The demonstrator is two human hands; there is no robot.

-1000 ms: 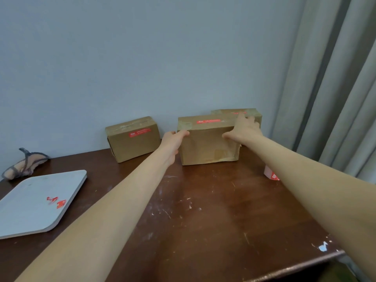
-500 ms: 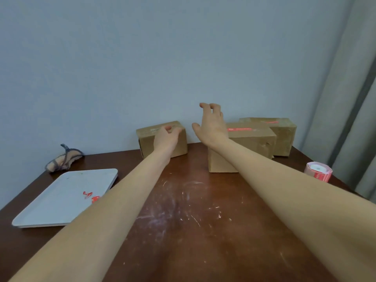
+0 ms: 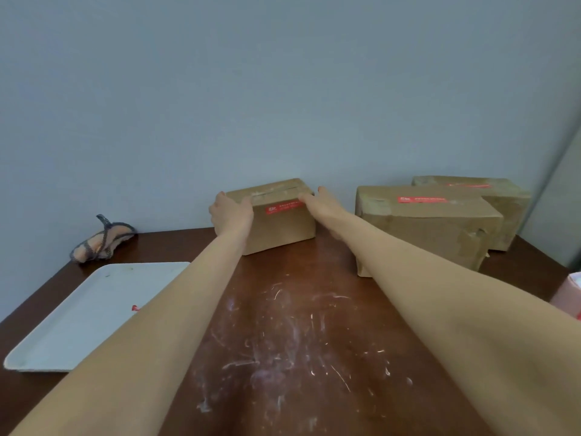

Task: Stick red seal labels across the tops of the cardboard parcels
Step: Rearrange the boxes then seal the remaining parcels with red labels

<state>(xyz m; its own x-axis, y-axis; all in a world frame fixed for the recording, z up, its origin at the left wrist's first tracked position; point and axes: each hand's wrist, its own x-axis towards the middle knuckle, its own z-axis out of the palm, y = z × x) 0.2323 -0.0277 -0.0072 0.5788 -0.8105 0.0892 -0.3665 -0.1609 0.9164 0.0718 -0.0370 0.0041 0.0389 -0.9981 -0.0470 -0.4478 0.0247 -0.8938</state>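
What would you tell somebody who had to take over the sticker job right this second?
Left hand: gripping the left end of the small parcel by the wall.
Right hand: pressed against that parcel's right end; the two hands hold it between them.
Middle parcel and far-right parcel: on the table, each with a red label across its top.
Small parcel: its red label shows on the front face near the top edge, not across the top.
Label roll: at the table's right edge.
White tray: on the left, holding a red scrap.
Left: probably the small parcel's top.
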